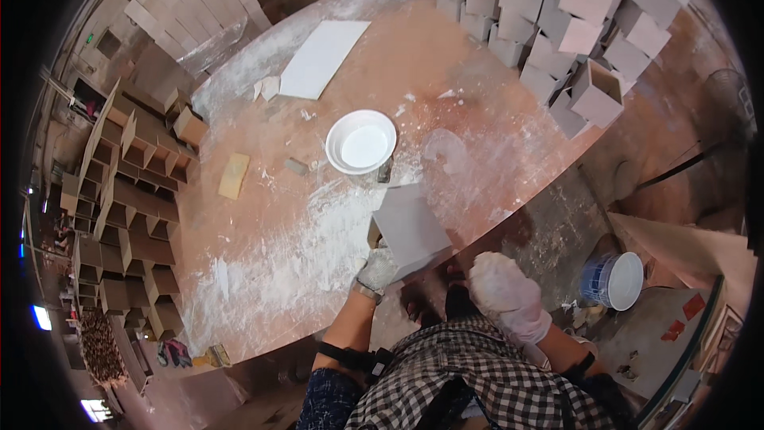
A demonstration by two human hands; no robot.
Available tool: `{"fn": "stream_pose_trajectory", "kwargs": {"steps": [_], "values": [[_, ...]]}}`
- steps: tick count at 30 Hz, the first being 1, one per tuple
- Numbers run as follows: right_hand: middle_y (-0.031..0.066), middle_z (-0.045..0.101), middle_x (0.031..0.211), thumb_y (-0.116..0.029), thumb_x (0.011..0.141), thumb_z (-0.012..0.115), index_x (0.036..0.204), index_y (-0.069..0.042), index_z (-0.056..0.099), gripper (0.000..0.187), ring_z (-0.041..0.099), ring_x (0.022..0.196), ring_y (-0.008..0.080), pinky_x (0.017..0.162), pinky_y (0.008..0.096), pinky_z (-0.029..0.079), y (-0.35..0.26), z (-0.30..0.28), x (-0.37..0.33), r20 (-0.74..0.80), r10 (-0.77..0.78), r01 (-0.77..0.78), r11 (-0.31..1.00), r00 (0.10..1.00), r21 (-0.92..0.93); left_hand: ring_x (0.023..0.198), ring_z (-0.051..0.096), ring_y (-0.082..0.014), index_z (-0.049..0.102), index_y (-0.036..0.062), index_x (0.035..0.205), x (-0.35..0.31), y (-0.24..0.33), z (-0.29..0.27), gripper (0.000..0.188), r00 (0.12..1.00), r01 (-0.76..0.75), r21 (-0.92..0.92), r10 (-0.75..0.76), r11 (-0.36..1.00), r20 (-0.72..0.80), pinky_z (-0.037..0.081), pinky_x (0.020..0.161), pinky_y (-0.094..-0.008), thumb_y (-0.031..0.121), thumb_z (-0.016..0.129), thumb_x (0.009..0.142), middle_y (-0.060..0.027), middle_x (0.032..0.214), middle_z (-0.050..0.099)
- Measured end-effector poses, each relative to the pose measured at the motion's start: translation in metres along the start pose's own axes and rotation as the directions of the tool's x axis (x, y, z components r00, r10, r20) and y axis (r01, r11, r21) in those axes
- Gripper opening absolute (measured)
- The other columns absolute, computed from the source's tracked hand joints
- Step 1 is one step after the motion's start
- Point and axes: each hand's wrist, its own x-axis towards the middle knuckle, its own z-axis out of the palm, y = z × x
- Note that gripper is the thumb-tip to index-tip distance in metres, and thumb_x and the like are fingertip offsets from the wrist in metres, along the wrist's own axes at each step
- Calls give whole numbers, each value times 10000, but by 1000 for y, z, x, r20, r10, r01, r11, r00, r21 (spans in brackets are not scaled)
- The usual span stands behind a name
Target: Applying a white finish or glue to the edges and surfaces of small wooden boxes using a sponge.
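Note:
A grey open-ended box [411, 227] is tilted at the near edge of the worktable. My left hand [377, 269], in a dusty pale glove, grips its near left side, with some fingers hidden inside the opening. My right hand [517, 306] is off the table edge to the right of the box, in a whitish-pink glove. A fuzzy, rounded pale wad [492, 272] shows at its fingers, which look curled around it; the kind of wad is unclear. Beyond the box sits a white bowl [361, 142] with white contents. A small dark object [385, 170] lies against its near side.
The worktable [263, 247] is smeared with white powder. It bears a white board [325, 60], a yellow block [234, 176] and a small grey block [296, 166]. Grey boxes [589, 0] are stacked far right; brown boxes [135, 231] stand left. A bucket [625, 280] stands right.

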Motion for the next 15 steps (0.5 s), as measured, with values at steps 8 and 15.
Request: {"fn": "stream_pose_trajectory", "kwargs": {"steps": [8,15], "values": [[107,558,1175,-127,865,495,1271,-45,466,415,541,1052,218,838,304,446,-6,-34,-58,-221,657,-156,464,721,872,1126,527,-257,441,50,1325,54,48,-76,454,983,-175,-564,115,807,-140,459,939,-359,281,499,938,-112,1272,532],[80,586,1167,-135,845,571,1265,-71,499,431,594,911,187,657,316,498,-10,-30,-68,-176,742,244,17,647,970,1157,509,-222,428,46,1331,64,128,-168,403,870,-185,182,247,966,-427,455,957,-345,256,423,987,-88,1286,517]]}}
